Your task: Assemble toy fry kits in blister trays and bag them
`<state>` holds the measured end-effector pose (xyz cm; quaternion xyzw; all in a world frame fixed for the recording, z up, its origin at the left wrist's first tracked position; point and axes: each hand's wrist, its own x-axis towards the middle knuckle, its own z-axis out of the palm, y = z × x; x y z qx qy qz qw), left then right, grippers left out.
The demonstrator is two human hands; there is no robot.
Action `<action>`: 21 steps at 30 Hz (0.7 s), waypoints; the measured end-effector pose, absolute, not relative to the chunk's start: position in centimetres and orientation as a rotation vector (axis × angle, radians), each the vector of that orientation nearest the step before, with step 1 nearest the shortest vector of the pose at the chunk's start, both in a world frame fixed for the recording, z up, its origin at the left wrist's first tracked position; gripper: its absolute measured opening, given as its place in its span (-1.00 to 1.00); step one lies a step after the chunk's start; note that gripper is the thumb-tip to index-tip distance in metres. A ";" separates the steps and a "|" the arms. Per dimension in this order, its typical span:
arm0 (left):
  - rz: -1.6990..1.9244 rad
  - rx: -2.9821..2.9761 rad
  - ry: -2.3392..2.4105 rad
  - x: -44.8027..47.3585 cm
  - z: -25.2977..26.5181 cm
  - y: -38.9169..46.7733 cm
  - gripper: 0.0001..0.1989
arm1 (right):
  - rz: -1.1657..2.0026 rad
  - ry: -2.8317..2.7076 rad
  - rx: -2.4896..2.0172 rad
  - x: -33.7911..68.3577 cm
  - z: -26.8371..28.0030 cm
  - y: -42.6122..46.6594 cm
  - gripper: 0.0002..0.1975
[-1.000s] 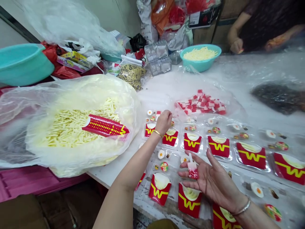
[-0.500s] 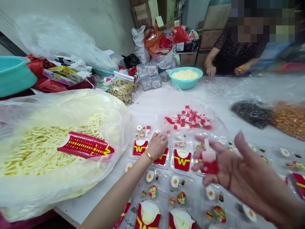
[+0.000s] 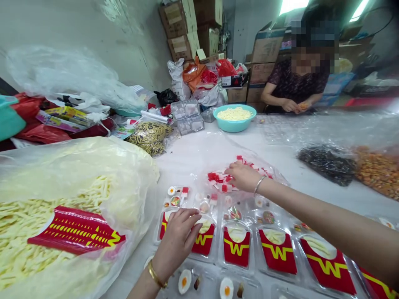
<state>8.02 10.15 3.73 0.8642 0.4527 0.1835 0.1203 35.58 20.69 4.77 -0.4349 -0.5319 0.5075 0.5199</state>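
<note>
My right hand [image 3: 245,176] reaches over a loose heap of small red-and-white pieces [image 3: 220,178] on clear plastic film, its bent fingers touching them; no piece shows clearly between the fingertips. Nearer to me, my left hand [image 3: 181,232] hovers with fingers apart at the first two clear blister trays in the row. It partly covers their red fries boxes with a yellow W [image 3: 204,241]. Small toy eggs [image 3: 171,190] and round toy pieces [image 3: 175,201] sit in the trays' upper pockets. A red-and-white paddle-shaped piece [image 3: 185,192] lies in the first tray.
On the left a big plastic bag [image 3: 134,166] holds pale toy fries and a stack of red boxes [image 3: 75,230]. A turquoise basin [image 3: 235,124] of fries stands farther back. Bags of dark pieces [image 3: 327,164] and orange pieces [image 3: 378,170] lie right. Across the table sits a person [image 3: 280,89].
My right hand has moved from above the trays, where a red-and-white piece showed at its fingers, to the heap. My left hand has drawn back towards me. The view has tilted up.
</note>
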 end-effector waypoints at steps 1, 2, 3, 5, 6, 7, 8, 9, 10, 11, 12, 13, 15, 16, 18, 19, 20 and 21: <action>0.539 2.506 1.325 7.9 3.7 9.9 -0.78 | 1.277 -1.218 -0.955 34.6 3.9 20.7 -0.60; 0.538 2.495 1.323 7.9 3.6 9.7 -0.77 | 1.323 -1.188 -0.902 33.8 3.1 20.6 -0.56; 0.535 2.490 1.320 7.8 3.4 9.6 -0.77 | 1.354 -1.169 -0.868 33.1 2.4 20.5 -0.55; 0.544 2.489 1.314 7.8 3.1 9.3 -0.77 | 1.391 -1.137 -0.818 32.3 1.6 20.5 -0.57; 0.554 2.484 1.314 7.8 3.0 9.3 -0.77 | 1.389 -1.155 -0.813 32.2 1.5 20.7 -0.58; 0.566 2.475 1.315 7.8 2.9 9.2 -0.77 | 1.368 -1.199 -0.821 32.2 1.8 20.9 -0.60; 0.583 2.461 1.316 7.7 2.8 9.1 -0.77 | 1.322 -1.262 -0.845 32.5 2.3 21.1 -0.61; 0.605 2.442 1.316 7.7 2.8 9.0 -0.77 | 1.252 -1.343 -0.886 32.8 3.3 21.3 -0.64; 0.630 2.414 1.317 7.6 2.8 8.9 -0.78 | 1.161 -1.433 -0.943 33.3 4.5 21.2 -0.68; 0.657 2.375 1.317 7.6 3.0 8.7 -0.78 | 1.052 -1.511 -1.014 33.8 6.1 20.9 -0.73; 0.685 2.323 1.317 7.7 3.2 8.4 -0.78 | 0.945 -1.573 -1.089 34.3 7.9 20.2 -0.80; 0.705 2.259 1.315 7.8 3.4 8.1 -0.79 | 0.847 -1.609 -1.165 34.8 9.8 19.1 -0.86; 0.709 2.093 1.290 8.4 4.1 7.2 -0.79 | 0.784 -1.608 -1.261 35.6 13.3 15.4 -0.92; 0.698 1.999 1.265 8.8 4.5 6.6 -0.79 | 0.863 -1.568 -1.286 35.8 14.6 13.1 -0.90; 0.658 1.783 1.188 9.9 5.2 5.3 -0.80 | 1.134 -1.407 -1.296 35.9 15.3 8.0 -0.82; 0.632 1.651 1.128 10.6 5.4 4.6 -0.80 | 1.278 -1.316 -1.291 35.7 14.8 5.6 -0.78; 0.610 1.505 1.053 11.4 5.4 3.9 -0.79 | 1.396 -1.208 -1.291 35.4 13.6 3.5 -0.77; 0.590 1.355 0.977 12.2 5.3 3.1 -0.76 | 1.505 -1.095 -1.310 35.0 12.1 1.8 -0.75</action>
